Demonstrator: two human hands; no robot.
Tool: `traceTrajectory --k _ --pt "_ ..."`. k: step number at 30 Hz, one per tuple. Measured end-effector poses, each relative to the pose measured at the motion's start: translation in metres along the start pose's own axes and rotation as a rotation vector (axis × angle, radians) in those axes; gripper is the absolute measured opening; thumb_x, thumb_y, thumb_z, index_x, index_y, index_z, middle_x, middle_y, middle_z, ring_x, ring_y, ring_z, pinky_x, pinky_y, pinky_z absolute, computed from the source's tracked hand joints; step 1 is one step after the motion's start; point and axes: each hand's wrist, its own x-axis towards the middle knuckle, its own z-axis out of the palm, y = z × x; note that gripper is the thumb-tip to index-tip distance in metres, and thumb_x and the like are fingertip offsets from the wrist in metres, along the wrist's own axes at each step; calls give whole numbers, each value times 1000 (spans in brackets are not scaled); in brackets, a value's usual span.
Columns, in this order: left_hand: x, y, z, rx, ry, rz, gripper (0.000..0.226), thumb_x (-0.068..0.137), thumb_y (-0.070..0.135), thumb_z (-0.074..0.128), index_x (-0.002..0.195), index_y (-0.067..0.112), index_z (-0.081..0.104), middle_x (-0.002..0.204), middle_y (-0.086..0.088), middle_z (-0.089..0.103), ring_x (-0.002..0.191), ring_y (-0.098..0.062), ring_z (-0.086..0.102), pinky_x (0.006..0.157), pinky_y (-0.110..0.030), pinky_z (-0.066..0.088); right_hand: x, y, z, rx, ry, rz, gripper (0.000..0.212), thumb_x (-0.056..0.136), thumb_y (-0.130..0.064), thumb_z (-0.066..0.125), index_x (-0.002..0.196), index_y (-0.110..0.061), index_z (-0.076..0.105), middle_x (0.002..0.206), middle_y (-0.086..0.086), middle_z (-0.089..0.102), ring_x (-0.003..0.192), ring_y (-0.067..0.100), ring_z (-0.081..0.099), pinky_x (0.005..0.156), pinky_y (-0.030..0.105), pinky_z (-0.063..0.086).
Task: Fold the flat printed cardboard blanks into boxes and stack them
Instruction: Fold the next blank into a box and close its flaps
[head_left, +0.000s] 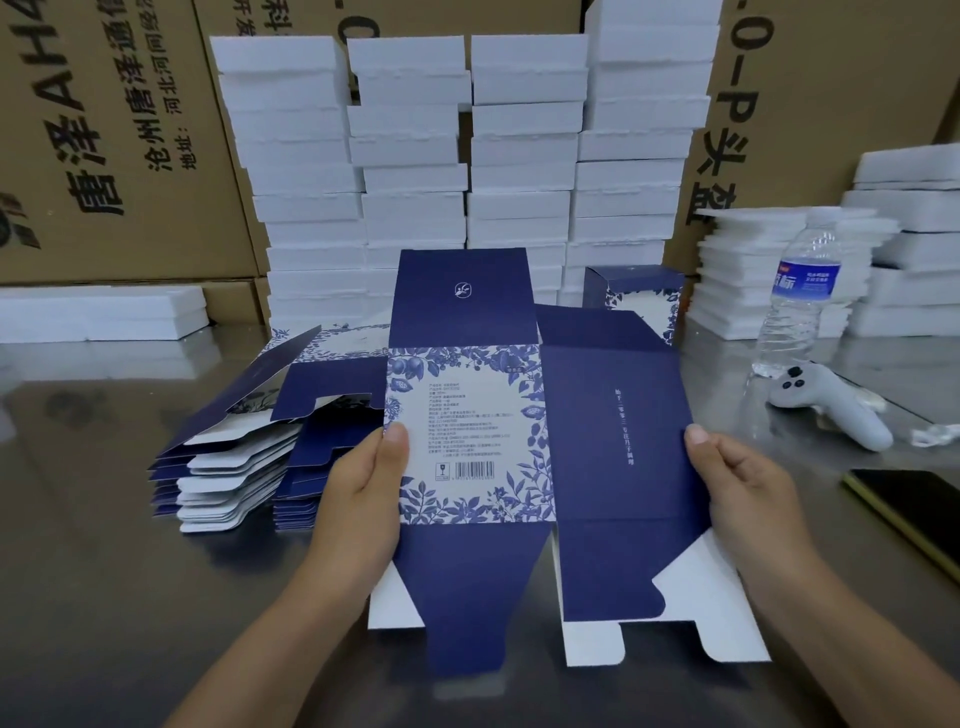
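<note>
I hold a flat blue-and-white printed cardboard blank (519, 447) up over the metal table (93, 545). My left hand (363, 499) grips its left edge, thumb on the floral printed panel. My right hand (737, 499) grips its right edge, thumb on the plain blue panel. The blank's flaps hang open at top and bottom. A pile of more flat blanks (244, 457) lies to the left of it. One folded blue box (634, 299) stands upright behind the blank, partly hidden by it.
Tall stacks of white foam trays (467, 156) line the back, with more foam trays (831, 260) at the right and on the left (98, 312). A water bottle (800, 301), a white controller (831, 410) and a dark phone (914, 509) lie to the right. Brown cartons (119, 130) stand behind.
</note>
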Motion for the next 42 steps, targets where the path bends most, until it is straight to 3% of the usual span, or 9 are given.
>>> traceTrajectory --k 3,7,12,17,23,26,31,35,42 --pt "0 0 -1 -41 13 -23 32 98 39 39 93 31 70 93 15 74 88 -5 69 80 -30 49 -3 -4 1 52 -38 52 35 95 -30 51 78 -7 69 79 4 72 72 16 63 73 28 50" --pt "4 0 -5 -135 81 -66 34 99 38 40 88 30 71 94 11 74 92 -12 69 85 -36 51 -5 -4 4 1 -58 96 36 95 -29 50 75 -4 67 66 3 68 52 11 60 45 15 45" --pt "3 0 -2 -141 79 -54 40 99 37 40 80 33 74 91 12 74 88 -9 70 83 -34 51 -1 0 1 -75 -44 47 37 96 -22 49 78 7 61 54 -1 61 47 10 52 41 13 39" --pt "5 0 1 -199 49 -101 44 96 47 38 72 42 74 81 11 75 74 -6 71 63 -28 50 -1 1 1 -97 -9 16 36 97 -21 48 69 -6 63 50 -7 62 43 6 52 41 13 40" --pt "4 -6 0 -72 -30 -6 36 98 37 40 90 36 74 95 12 74 90 -6 69 84 -32 50 4 3 -6 -151 52 1 39 97 -29 48 64 -11 60 48 -9 59 46 9 51 48 24 42" --pt "6 -5 -4 -20 24 32 39 100 36 38 81 42 72 86 17 74 78 3 67 71 -24 46 3 3 -3 -97 12 29 36 96 -30 48 70 -10 64 54 -9 64 49 8 55 46 18 44" --pt "7 -8 -5 -13 101 40 39 100 34 39 79 24 71 82 16 74 73 3 65 63 -14 47 -2 -3 2 11 -62 125 39 94 -35 48 68 -17 71 63 -1 70 51 12 62 41 18 46" --pt "8 -7 -5 -40 109 37 40 100 34 39 79 22 70 82 14 74 74 1 65 66 -19 47 -1 0 1 -65 -113 131 50 94 -32 49 80 15 50 65 16 51 56 19 45 38 15 34" --pt "5 -2 1 -133 34 -81 48 96 48 36 76 27 75 81 10 75 73 -3 70 64 -25 48 3 5 -4 -79 -78 127 45 97 -30 48 85 13 54 69 13 56 62 19 47 44 18 32"
